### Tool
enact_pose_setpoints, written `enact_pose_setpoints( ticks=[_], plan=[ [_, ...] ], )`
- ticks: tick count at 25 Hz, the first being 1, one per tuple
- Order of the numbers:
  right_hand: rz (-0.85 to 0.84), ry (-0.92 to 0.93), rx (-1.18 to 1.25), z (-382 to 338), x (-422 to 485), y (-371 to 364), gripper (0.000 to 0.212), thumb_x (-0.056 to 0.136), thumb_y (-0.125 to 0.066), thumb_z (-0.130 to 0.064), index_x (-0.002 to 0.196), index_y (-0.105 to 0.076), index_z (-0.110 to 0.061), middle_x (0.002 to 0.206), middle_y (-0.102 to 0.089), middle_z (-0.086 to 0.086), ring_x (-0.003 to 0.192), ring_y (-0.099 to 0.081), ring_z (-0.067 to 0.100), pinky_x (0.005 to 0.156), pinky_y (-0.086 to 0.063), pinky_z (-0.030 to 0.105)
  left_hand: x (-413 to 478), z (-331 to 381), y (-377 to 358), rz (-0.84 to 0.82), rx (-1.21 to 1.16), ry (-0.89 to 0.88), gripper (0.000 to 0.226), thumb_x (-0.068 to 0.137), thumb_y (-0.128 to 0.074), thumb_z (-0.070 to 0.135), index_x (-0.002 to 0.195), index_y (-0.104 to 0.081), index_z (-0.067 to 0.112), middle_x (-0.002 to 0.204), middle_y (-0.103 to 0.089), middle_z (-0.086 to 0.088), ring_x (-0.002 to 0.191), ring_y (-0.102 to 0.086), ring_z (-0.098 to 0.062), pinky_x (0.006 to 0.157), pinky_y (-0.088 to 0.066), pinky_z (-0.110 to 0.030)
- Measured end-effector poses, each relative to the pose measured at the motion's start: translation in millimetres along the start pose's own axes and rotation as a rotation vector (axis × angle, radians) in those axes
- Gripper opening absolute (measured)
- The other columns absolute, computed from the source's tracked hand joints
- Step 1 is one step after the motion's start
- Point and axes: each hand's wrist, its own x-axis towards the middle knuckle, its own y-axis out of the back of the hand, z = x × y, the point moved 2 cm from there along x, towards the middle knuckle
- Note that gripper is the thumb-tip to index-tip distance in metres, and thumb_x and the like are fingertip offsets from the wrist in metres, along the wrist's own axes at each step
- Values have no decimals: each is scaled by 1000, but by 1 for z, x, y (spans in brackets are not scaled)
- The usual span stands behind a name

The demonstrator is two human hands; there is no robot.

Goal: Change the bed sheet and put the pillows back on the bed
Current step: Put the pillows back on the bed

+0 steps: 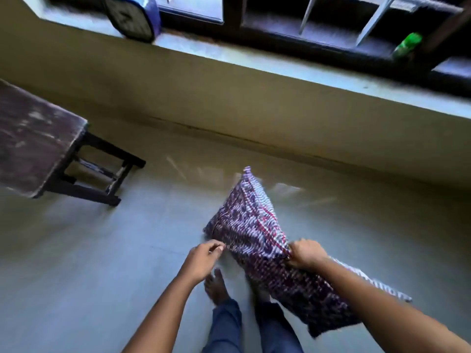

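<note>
Purple patterned pillow gripped by right hand, its edge pinched by left hand.

A plain room with a shiny floor and a long window.

The floor is grey and smooth, and pale streaks of light lie on it. The wall is a dull yellow-green, and a pale ledge runs along its top. Above the ledge is a window with a dark frame and thin light bars. A blue thing with a dark round face stands on the ledge at the left. A green bottle stands far along at the right. A dark wooden table with worn marks on top stands on the floor at the left.
</note>
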Motion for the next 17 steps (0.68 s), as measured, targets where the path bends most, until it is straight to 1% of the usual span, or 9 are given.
enact_pose_setpoints(
  ticks=[3,5,7,9,10,11,13,15,17],
  plan=[
    [34,221,-198,-30,-60,12,30,86,-51,-27,109,-59,-10,115,-63,16,108,-59,34,84,-47,36,-78,-5,16,89,79,-74,25,94,-52,22,117,-62,17,118,-63,-1,106,-59,-21,90,-41,-22],
    [115,365,-261,-58,-94,29,25,83,-50,-23,104,-59,-12,107,-64,15,101,-60,34,77,-47,36,-136,-13,26,168,117,-111,28,95,-50,24,120,-59,18,119,-59,3,107,-56,-18,86,-37,-16],
    [208,506,-292,-93,-125,50,21,82,-49,-19,99,-59,-13,101,-65,14,96,-61,34,70,-45,36,-190,-25,32,263,156,-133,34,94,-48,35,124,-56,21,123,-54,7,118,-50,-12,96,-33,-16],
    [262,677,-337,-137,-150,65,23,81,-50,-19,101,-60,-15,100,-66,12,93,-62,33,68,-45,35,-242,-36,38,412,163,-100,58,85,-35,56,127,-54,22,127,-52,7,122,-45,-10,102,-28,-18],
    [277,772,-375,-163,-160,69,24,81,-51,-20,103,-60,-17,101,-67,11,93,-63,32,68,-46,35,-265,-43,41,495,139,-76,70,78,-27,61,128,-54,20,128,-53,5,123,-45,-12,103,-27,-18],
    [276,859,-414,-190,-172,72,24,82,-51,-22,103,-60,-18,101,-67,10,92,-64,32,66,-45,34,-287,-51,45,577,114,-40,75,74,-23,62,128,-54,19,129,-53,3,123,-46,-13,104,-26,-18],
    [287,1023,-489,-243,-191,87,20,84,-51,-23,101,-59,-19,100,-67,9,92,-64,31,63,-40,32,-322,-69,59,710,114,39,81,71,-21,64,133,-49,20,135,-48,2,128,-41,-14,107,-21,-17],
    [307,1161,-564,-294,-209,116,19,85,-53,-21,102,-60,-19,102,-66,9,94,-63,31,62,-34,31,-350,-95,78,773,109,136,89,66,-20,72,141,-36,26,145,-35,4,137,-29,-12,111,-17,-21],
    [352,1276,-606,-348,-220,150,20,83,-59,-20,102,-62,-16,100,-66,10,93,-63,32,62,-30,29,-370,-125,102,773,89,231,102,59,-21,88,145,-20,33,153,-18,7,142,-12,-11,116,-12,-30]
  ],
)
